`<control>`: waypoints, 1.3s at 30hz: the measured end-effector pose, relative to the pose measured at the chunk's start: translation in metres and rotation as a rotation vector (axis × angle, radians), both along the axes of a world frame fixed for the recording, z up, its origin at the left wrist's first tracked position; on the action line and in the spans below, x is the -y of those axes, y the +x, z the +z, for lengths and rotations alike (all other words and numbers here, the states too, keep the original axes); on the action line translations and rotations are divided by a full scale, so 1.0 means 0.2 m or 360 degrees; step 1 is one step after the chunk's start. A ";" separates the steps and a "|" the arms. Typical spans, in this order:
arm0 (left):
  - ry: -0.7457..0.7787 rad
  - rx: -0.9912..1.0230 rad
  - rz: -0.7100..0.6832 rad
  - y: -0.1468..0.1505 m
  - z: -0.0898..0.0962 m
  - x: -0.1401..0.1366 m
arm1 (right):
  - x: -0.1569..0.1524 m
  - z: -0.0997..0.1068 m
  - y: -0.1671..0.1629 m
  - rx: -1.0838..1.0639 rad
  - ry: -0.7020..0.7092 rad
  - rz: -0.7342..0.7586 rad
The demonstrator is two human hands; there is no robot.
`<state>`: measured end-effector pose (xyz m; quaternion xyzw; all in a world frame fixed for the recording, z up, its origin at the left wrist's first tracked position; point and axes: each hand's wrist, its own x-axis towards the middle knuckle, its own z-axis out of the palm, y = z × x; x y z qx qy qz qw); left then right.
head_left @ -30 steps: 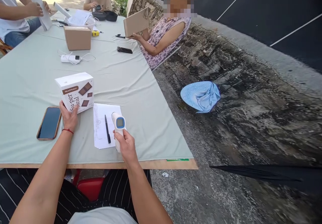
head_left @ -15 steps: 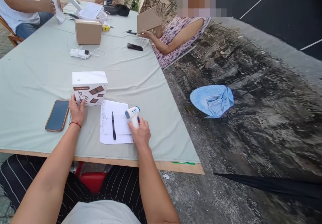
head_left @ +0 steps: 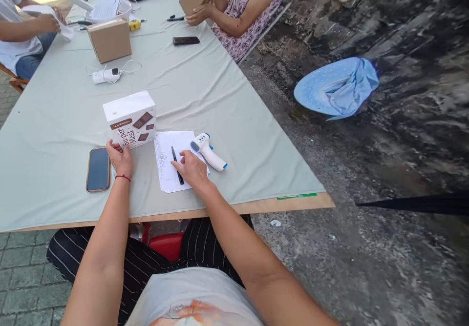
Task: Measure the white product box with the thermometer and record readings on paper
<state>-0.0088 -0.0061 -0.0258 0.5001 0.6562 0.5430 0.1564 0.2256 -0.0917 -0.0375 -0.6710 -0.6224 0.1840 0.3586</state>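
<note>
thermometer (head_left: 210, 154) is down, out of hand, toward tabletop's (head_left: 66, 116) near right corner; that part looks done. pen (head_left: 181, 177) on papers (head_left: 165, 173) by near edge, not yet lifted, right hand's (head_left: 192, 169) grip spread over it. left hand's (head_left: 120, 159) grip loosely spread at white box's (head_left: 131, 121) base.

Laid on cloth-covered table (head_left: 223, 106): white box (head_left: 130, 120), just beyond left hand (head_left: 120, 159); brown-cased phone (head_left: 98, 170), just left of same hand; paper sheets (head_left: 166, 173), beneath right hand (head_left: 193, 168); thermometer (head_left: 210, 153), just right of same hand. Placed well beyond left hand: cabled device (head_left: 105, 76), brown carton (head_left: 112, 40). Placed well beyond right hand: black phone (head_left: 186, 40).
</note>
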 end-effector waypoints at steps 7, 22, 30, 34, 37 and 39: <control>0.0185 -0.0247 -0.0161 0.07 0.02 0.24 | 0.00 0.01 -0.05 -0.0250 0.0031 -0.0061; -0.0234 -0.1128 -0.1204 0.16 0.09 0.36 | 0.16 0.08 -0.06 -0.1049 0.0315 -0.0136; -0.0246 -0.1254 -0.1211 0.19 0.09 0.35 | 0.08 0.17 -0.09 -0.1321 0.0094 -0.0030; -0.0228 -0.1254 -0.1166 0.21 0.08 0.36 | 0.07 0.12 -0.14 -0.1286 0.0092 -0.0088; -0.0235 -0.1263 -0.1133 0.22 0.07 0.36 | 0.09 0.09 -0.17 -0.1194 0.0065 -0.0106; -0.0246 -0.1253 -0.1132 0.22 0.06 0.37 | 0.10 0.08 -0.17 -0.1108 0.0037 -0.0068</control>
